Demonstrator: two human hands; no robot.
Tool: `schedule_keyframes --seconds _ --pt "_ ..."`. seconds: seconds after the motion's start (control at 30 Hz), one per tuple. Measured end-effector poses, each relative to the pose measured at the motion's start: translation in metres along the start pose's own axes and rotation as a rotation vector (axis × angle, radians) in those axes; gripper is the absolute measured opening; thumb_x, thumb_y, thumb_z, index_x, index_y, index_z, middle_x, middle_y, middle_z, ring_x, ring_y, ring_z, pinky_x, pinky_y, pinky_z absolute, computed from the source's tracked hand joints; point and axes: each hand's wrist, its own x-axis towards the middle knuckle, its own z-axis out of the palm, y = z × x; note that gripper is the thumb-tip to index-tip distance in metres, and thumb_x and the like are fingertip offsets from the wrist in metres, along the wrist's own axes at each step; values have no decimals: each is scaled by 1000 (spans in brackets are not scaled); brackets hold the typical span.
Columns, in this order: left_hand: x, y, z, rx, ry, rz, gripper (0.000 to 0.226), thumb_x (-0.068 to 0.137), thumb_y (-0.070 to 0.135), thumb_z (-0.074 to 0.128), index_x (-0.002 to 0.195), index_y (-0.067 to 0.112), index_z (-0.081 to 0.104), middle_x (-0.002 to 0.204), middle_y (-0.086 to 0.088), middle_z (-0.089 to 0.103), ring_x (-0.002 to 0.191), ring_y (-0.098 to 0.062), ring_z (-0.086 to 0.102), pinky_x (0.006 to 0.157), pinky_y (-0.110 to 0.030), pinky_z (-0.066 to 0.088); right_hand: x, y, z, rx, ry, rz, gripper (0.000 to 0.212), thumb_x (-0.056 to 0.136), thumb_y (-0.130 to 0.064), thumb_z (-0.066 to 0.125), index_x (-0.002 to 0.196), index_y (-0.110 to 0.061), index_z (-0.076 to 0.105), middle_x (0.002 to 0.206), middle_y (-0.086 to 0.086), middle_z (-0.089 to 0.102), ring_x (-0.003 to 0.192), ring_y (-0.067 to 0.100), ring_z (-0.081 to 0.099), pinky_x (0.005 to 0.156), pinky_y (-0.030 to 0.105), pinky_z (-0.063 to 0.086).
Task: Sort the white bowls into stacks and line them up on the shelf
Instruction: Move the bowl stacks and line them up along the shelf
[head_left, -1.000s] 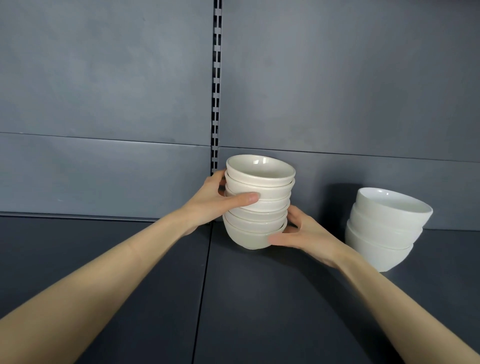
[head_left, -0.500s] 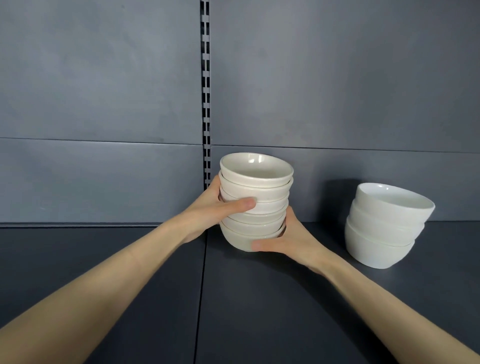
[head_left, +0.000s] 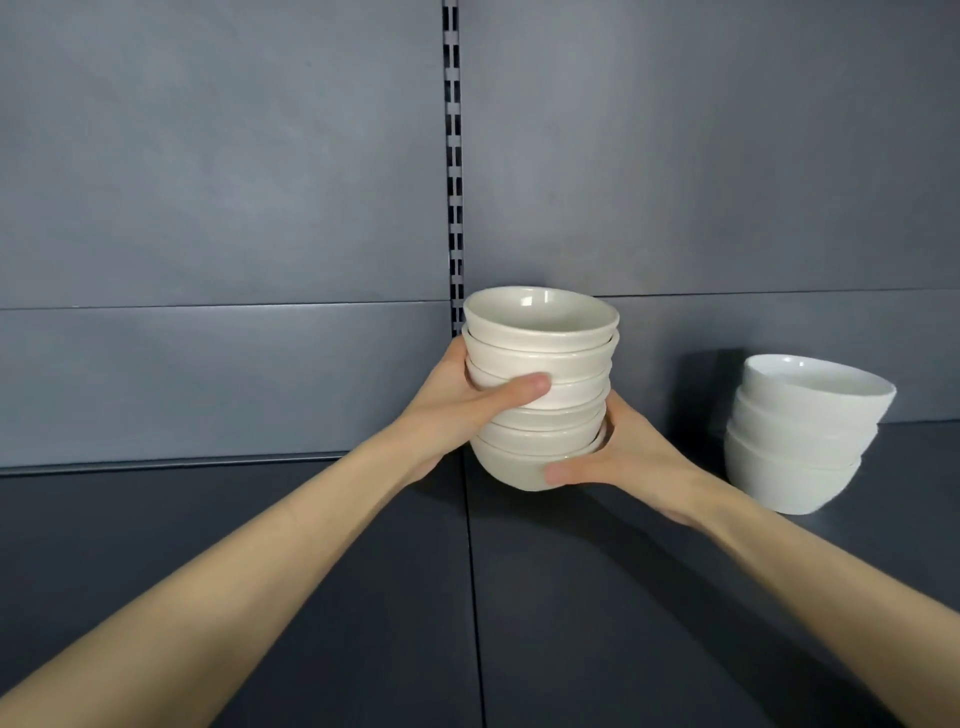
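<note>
A stack of several cream-white bowls (head_left: 540, 358) is held between both hands near the middle of the dark shelf (head_left: 260, 545). My left hand (head_left: 457, 410) wraps its left side, thumb across the middle bowls. My right hand (head_left: 628, 457) cups the lowest bowl from the right and below. Whether the stack's base touches the shelf I cannot tell. A second stack of three larger white bowls (head_left: 800, 436) stands on the shelf to the right, leaning slightly.
A grey back panel (head_left: 208, 208) rises behind the shelf, with a slotted upright rail (head_left: 453, 156) just behind the held stack. A seam (head_left: 475, 597) runs front to back across the shelf surface under the stack.
The held stack has shifted slightly left and lower in view, away from the three-bowl stack. Both hands keep the same grip. The right stack has not moved.
</note>
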Motion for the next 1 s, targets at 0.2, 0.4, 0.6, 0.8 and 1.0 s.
schedule_keyframes --seconds 0.2,0.4,0.6,0.8,1.0 --pt "-54 41 -12 40 71 48 66 63 40 76 123 36 48 109 22 68 96 8 64 74 -14 53 -17 -31 27 14 -50 -42 73 70 10 76 117 -38 48 105 -23 69 99 -4 64 74 15 53" --pt "-129 67 -20 59 176 55 45 67 35 73 107 40 52 96 26 71 89 10 65 68 -11 53 -42 -52 68 45 -165 -66 72 68 11 77 114 -37 50 101 -25 69 97 -5 65 71 14 53" --pt "-205 89 -51 103 298 34 38 72 36 70 106 41 53 95 27 71 88 7 67 63 -12 53 -54 -79 135 60 -283 -82 70 68 7 78 113 -39 51 102 -26 69 98 -6 64 73 15 54" --pt "-268 105 -110 124 407 47 51 65 45 71 112 41 51 100 25 70 91 5 67 64 -15 53 -55 -119 211 68 -371 -137 63 72 11 73 105 -38 52 91 -32 68 89 -12 64 68 12 52" --pt "-331 111 -199 155 429 63 47 69 44 77 109 41 51 98 26 70 90 6 67 65 -15 54 -47 -147 318 84 -375 -170 62 71 9 75 105 -37 53 92 -31 69 90 -10 64 69 12 52"
